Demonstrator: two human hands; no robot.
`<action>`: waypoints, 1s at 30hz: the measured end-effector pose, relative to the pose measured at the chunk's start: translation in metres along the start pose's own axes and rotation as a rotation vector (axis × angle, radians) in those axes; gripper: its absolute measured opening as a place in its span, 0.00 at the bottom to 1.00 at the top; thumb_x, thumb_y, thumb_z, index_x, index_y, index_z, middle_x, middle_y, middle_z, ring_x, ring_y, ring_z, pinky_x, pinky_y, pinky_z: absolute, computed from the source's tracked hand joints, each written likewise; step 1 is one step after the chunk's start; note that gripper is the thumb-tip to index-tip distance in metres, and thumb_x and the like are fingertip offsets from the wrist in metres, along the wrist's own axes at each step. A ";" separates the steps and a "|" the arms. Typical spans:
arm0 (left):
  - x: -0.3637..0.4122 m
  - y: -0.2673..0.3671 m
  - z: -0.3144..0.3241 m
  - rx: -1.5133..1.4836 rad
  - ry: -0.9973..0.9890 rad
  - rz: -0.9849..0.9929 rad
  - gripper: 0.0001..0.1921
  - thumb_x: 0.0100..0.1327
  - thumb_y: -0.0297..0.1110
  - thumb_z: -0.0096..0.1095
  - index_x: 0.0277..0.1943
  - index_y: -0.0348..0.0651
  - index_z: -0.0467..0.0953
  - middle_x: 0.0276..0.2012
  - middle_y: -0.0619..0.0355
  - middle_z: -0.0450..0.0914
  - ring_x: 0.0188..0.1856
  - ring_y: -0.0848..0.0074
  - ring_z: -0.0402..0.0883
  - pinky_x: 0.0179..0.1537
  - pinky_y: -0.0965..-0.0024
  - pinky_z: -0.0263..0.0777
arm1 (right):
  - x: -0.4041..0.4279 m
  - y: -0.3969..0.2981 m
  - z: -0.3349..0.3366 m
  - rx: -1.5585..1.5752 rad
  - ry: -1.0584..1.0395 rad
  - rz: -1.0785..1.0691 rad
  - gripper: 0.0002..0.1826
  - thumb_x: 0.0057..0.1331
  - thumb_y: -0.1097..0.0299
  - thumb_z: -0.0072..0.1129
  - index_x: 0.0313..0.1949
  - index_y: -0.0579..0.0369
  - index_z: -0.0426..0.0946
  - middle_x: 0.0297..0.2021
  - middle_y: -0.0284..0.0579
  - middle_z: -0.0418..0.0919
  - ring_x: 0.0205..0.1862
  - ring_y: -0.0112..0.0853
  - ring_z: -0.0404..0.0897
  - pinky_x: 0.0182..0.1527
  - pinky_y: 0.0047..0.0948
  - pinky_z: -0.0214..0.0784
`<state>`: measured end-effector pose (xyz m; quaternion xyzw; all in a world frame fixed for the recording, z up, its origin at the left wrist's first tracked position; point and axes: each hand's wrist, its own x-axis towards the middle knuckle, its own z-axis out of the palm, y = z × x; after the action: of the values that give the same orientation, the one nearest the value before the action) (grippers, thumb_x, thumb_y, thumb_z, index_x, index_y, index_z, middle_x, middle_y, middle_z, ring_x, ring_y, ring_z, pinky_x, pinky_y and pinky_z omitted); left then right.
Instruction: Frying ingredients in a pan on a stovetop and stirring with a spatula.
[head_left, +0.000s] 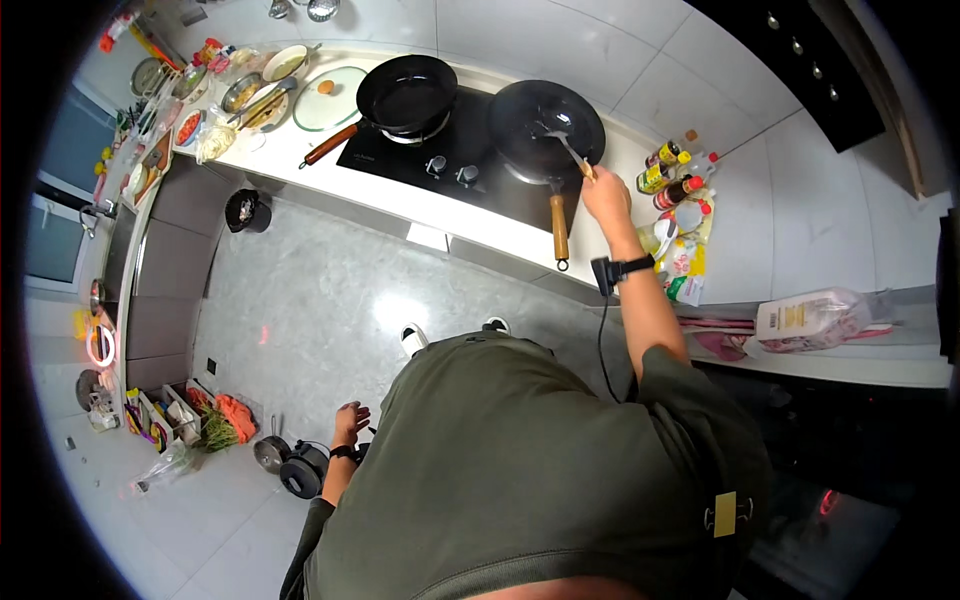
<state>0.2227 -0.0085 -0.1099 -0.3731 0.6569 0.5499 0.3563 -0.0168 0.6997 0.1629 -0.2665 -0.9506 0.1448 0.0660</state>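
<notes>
My right hand (607, 196) grips the wooden handle of a metal spatula (572, 152). The spatula's blade rests inside a black wok (525, 112) on the right side of the black cooktop (469, 135). This wok's wooden handle (559, 225) points toward me over the counter edge, to the left of my forearm. What, if anything, lies in the wok is too dark to tell. On the left burner stands a black frying pan (405, 94) with a brown wooden handle. My left hand (351, 421) hangs low beside my body, fingers apart and holding nothing visible.
Sauce bottles (673, 191) and seasoning bags (684, 262) crowd the counter at right. A glass lid (328, 109) lies left of the frying pan, near several bowls and plates of food (244, 91). A black bin (247, 211) and cooking pots (301, 476) stand on the floor.
</notes>
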 end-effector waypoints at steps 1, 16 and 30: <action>0.002 0.006 -0.002 -0.068 0.016 -0.064 0.18 0.70 0.37 0.53 0.58 0.37 0.71 0.46 0.47 0.83 0.46 0.62 0.84 0.44 0.58 0.80 | -0.008 -0.005 -0.005 -0.011 0.001 -0.002 0.14 0.67 0.62 0.56 0.47 0.54 0.81 0.41 0.59 0.83 0.47 0.55 0.82 0.50 0.51 0.74; 0.026 0.058 -0.020 0.035 0.012 -0.010 0.21 0.71 0.39 0.52 0.60 0.35 0.70 0.47 0.46 0.83 0.47 0.61 0.84 0.47 0.57 0.80 | -0.022 -0.024 -0.002 -0.010 0.017 0.088 0.13 0.66 0.62 0.57 0.45 0.55 0.82 0.39 0.59 0.84 0.44 0.57 0.82 0.48 0.52 0.74; 0.023 0.048 -0.016 0.013 -0.017 -0.031 0.20 0.72 0.39 0.51 0.60 0.36 0.70 0.47 0.47 0.83 0.47 0.61 0.84 0.47 0.57 0.80 | -0.036 -0.026 -0.007 0.013 0.024 0.044 0.12 0.66 0.63 0.57 0.43 0.56 0.81 0.38 0.60 0.83 0.44 0.56 0.81 0.49 0.53 0.73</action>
<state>0.1686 -0.0213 -0.1062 -0.3762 0.6518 0.5430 0.3726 0.0032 0.6613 0.1759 -0.2888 -0.9426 0.1492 0.0761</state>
